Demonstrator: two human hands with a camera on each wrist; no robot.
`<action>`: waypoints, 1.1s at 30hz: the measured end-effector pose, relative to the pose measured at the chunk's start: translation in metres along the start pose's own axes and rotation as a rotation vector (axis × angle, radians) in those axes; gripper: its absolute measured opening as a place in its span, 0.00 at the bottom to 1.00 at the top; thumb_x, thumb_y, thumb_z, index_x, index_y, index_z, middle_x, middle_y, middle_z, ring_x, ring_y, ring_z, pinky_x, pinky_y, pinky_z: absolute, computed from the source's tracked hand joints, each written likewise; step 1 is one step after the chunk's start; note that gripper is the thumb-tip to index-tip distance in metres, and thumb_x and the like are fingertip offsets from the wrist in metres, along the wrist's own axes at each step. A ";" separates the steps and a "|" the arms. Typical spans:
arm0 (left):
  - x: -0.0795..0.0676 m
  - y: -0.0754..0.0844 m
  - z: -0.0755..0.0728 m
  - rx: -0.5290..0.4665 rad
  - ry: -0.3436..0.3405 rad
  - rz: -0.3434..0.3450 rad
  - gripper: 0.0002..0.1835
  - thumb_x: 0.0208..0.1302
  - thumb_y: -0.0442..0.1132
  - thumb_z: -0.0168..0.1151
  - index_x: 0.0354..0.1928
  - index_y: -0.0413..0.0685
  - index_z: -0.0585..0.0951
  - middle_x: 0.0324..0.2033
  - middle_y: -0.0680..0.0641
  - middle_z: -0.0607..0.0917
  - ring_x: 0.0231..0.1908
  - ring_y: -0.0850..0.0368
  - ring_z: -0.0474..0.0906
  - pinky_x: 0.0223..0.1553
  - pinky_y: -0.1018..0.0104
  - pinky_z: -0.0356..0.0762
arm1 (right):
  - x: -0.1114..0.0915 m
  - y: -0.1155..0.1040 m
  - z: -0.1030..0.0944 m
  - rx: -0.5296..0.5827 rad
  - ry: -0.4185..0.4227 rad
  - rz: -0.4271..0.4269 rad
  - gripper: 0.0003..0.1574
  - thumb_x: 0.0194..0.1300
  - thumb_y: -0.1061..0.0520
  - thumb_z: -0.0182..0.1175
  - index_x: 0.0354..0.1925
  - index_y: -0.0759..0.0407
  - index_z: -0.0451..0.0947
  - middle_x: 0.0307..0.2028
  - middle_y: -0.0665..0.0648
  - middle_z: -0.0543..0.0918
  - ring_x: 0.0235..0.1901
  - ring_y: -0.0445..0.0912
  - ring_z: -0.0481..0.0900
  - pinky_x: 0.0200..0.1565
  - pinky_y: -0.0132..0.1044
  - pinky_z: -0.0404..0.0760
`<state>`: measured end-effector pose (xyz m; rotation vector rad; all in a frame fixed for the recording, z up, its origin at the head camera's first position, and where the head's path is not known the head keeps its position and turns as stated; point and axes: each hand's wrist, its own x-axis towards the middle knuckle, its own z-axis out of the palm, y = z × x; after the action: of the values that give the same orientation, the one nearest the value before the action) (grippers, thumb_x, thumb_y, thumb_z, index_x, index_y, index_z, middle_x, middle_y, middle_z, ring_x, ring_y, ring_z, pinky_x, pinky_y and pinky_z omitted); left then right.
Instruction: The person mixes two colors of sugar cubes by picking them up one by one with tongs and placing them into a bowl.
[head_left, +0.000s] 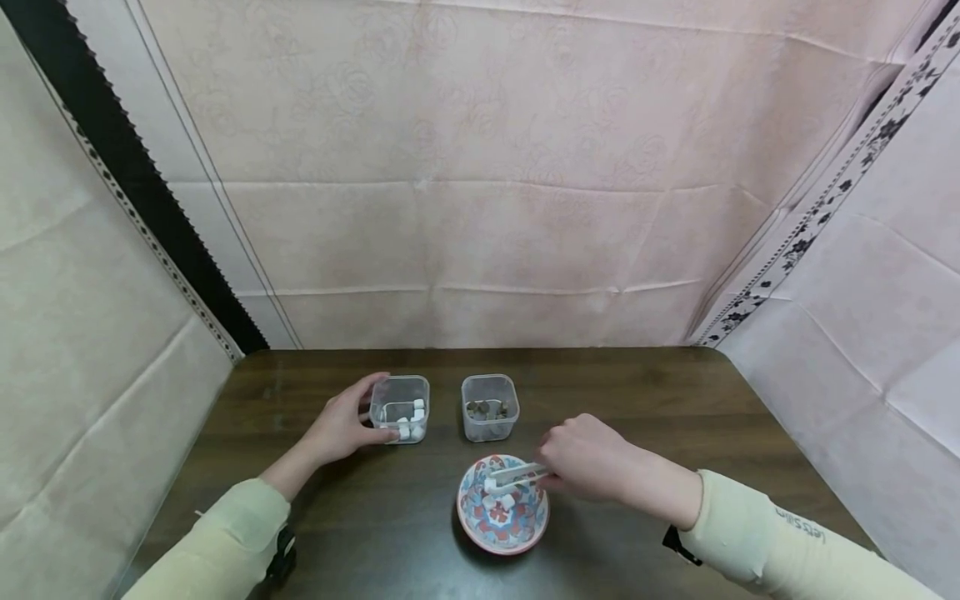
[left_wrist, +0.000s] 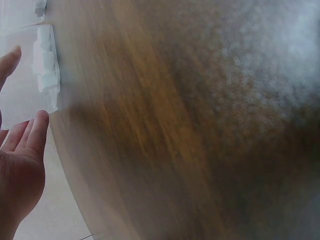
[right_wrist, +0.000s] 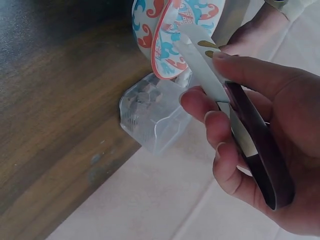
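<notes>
My left hand holds a clear plastic box by its left side, thumb at the near corner and fingers at the far one. Several small white cubes lie along one side inside it. My right hand grips white tongs with a dark handle. At the tongs' tips, over a red-and-blue patterned bowl, is a white cube. Another white cube sits in the bowl. Part of the bowl's far rim is behind the tongs.
A second clear plastic box, with small dark brownish pieces in it, stands behind the bowl. The dark wooden table ends at a pale cloth wall, with white cloth at both sides.
</notes>
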<state>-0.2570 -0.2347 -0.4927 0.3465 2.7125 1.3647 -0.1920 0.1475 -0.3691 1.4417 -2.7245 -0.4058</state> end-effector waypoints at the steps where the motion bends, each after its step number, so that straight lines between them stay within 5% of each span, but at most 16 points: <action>1: 0.000 0.000 0.000 0.000 0.000 0.002 0.54 0.57 0.41 0.85 0.81 0.44 0.62 0.73 0.31 0.71 0.69 0.32 0.74 0.61 0.47 0.84 | 0.000 0.000 0.000 0.001 0.003 0.000 0.19 0.63 0.42 0.78 0.24 0.47 0.83 0.23 0.45 0.84 0.19 0.39 0.75 0.19 0.35 0.69; 15: -0.001 0.001 0.000 -0.004 0.007 0.011 0.53 0.58 0.40 0.84 0.81 0.44 0.62 0.74 0.30 0.70 0.69 0.31 0.74 0.61 0.46 0.84 | 0.011 0.010 -0.026 0.102 0.060 0.023 0.17 0.66 0.42 0.75 0.28 0.48 0.82 0.20 0.42 0.75 0.19 0.36 0.66 0.20 0.34 0.63; 24: -0.001 0.002 0.000 0.003 0.012 -0.005 0.53 0.58 0.39 0.84 0.81 0.45 0.63 0.74 0.32 0.70 0.70 0.32 0.74 0.62 0.46 0.83 | 0.049 0.018 -0.044 0.056 0.145 -0.007 0.16 0.67 0.42 0.75 0.31 0.49 0.85 0.23 0.45 0.80 0.20 0.40 0.73 0.20 0.37 0.70; 33: -0.001 0.000 0.001 0.003 0.012 0.011 0.53 0.58 0.39 0.84 0.81 0.44 0.63 0.74 0.33 0.71 0.69 0.34 0.74 0.62 0.47 0.83 | 0.102 0.018 -0.054 0.023 0.051 0.001 0.18 0.70 0.37 0.71 0.34 0.48 0.88 0.25 0.45 0.83 0.20 0.38 0.70 0.19 0.34 0.68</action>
<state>-0.2561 -0.2340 -0.4932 0.3550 2.7268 1.3703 -0.2567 0.0627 -0.3219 1.4359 -2.6985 -0.3342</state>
